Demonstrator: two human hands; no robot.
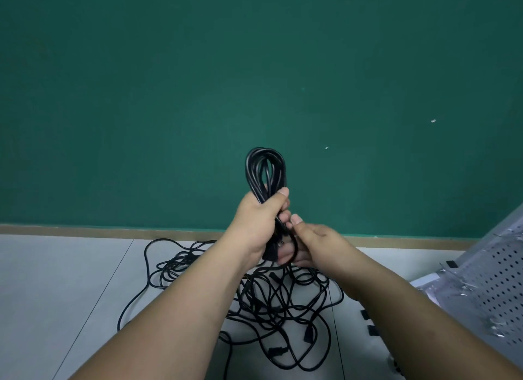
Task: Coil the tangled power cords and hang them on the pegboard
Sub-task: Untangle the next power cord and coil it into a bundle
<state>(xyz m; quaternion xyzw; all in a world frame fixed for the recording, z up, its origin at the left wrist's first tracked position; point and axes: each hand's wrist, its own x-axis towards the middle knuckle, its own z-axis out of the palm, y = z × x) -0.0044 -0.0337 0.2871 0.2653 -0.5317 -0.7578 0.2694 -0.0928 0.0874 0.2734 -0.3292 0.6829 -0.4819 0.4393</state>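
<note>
Head view, left hand point(256, 224) gripping coiled cord point(252, 175), right hand point(318, 243) pinching it

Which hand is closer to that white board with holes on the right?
Right. The right hand holds the lower part of the coiled cord, on the side toward the pegboard; the left hand grips the coil's middle, farther from it.

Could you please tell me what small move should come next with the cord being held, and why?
Probably wrap the loose tail round the waist of the coiled black power cord. The left hand grips the loops upright, the right hand pinches the tail just below, and no binding shows on the coil. The grey perforated metal pegboard waits at the right.
</note>
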